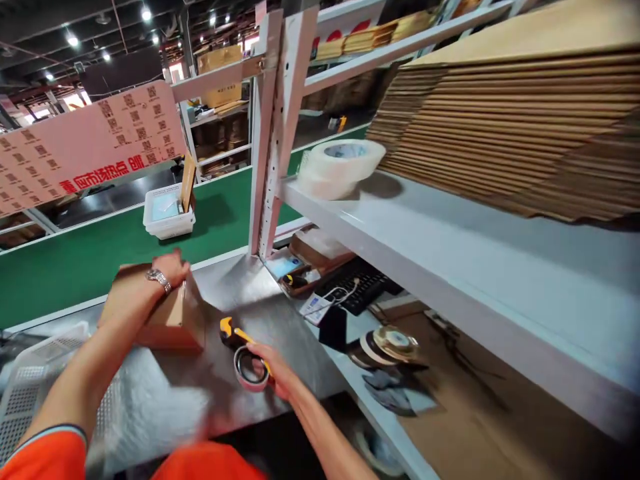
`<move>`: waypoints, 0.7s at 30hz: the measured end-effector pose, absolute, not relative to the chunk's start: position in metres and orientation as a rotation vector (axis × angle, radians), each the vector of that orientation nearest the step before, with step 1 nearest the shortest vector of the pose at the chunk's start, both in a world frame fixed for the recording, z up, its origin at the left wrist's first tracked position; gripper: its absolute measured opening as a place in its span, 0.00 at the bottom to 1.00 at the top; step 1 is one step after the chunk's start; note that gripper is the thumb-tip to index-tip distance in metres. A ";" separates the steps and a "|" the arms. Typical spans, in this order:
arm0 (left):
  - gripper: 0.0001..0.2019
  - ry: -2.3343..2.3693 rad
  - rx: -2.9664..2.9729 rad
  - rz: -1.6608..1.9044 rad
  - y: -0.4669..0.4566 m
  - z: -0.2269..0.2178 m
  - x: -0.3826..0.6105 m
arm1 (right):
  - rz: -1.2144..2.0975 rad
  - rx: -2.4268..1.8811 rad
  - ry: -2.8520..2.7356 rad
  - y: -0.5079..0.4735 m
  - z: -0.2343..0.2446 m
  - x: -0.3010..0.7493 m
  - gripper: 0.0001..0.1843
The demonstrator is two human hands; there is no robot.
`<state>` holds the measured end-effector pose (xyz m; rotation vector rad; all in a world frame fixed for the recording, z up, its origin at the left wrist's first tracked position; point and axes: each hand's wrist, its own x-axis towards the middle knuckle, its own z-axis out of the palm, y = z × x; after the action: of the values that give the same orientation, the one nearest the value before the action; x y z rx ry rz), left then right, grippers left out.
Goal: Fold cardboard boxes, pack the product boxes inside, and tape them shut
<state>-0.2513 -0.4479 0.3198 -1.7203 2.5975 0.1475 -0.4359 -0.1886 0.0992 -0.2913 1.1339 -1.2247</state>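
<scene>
A small brown cardboard box [170, 320] lies on the steel worktop [240, 293]. My left hand [173, 268], with a metal watch on the wrist, rests on the far top edge of the box, fingers curled over it. My right hand [270, 370] grips a tape dispenser [245, 353] with a yellow and black handle and a reddish roll, held just above the worktop to the right of the box.
A green conveyor belt [100, 253] runs behind the worktop with a white basket [167, 217] on it. A white shelf [450, 253] at right carries a tape roll [340, 167] and stacked flat cardboard [525, 127]. Below are a keyboard [360, 290], tape rolls [390, 343], gloves [395, 393].
</scene>
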 end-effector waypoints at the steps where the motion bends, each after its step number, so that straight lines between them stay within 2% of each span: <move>1: 0.27 2.519 -1.896 0.085 -0.457 0.322 -0.255 | -1.202 -0.275 1.114 -0.177 0.097 -0.428 0.20; 3: 0.26 2.451 -2.076 -0.039 -0.469 0.328 -0.259 | -1.166 -0.236 1.058 -0.163 0.093 -0.414 0.22; 5: 0.27 2.552 -1.989 -0.126 -0.471 0.332 -0.254 | -1.163 -0.195 1.015 -0.160 0.090 -0.407 0.23; 10: 0.42 3.011 -0.725 0.094 -0.436 0.331 -0.219 | -1.185 -0.137 0.939 -0.159 0.079 -0.420 0.21; 11: 0.41 2.998 -0.527 0.139 -0.428 0.328 -0.214 | -1.181 -0.129 0.929 -0.160 0.076 -0.422 0.21; 13: 0.33 2.949 -0.404 0.159 -0.416 0.322 -0.211 | -1.187 -0.116 0.933 -0.165 0.073 -0.422 0.22; 16: 0.24 2.906 -0.788 0.049 -0.416 0.313 -0.230 | -1.295 -0.117 1.007 -0.179 0.072 -0.412 0.26; 18: 0.22 2.838 -1.205 -0.055 -0.426 0.309 -0.254 | -1.357 -0.182 1.091 -0.185 0.074 -0.402 0.31; 21: 0.21 2.643 -1.742 -0.082 -0.448 0.308 -0.290 | -1.263 -0.461 1.113 -0.177 0.075 -0.390 0.37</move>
<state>-0.2898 -0.4481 0.3076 -1.7416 2.6427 -0.0819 -0.3903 -0.1766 0.0752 -0.4611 1.1130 -1.2626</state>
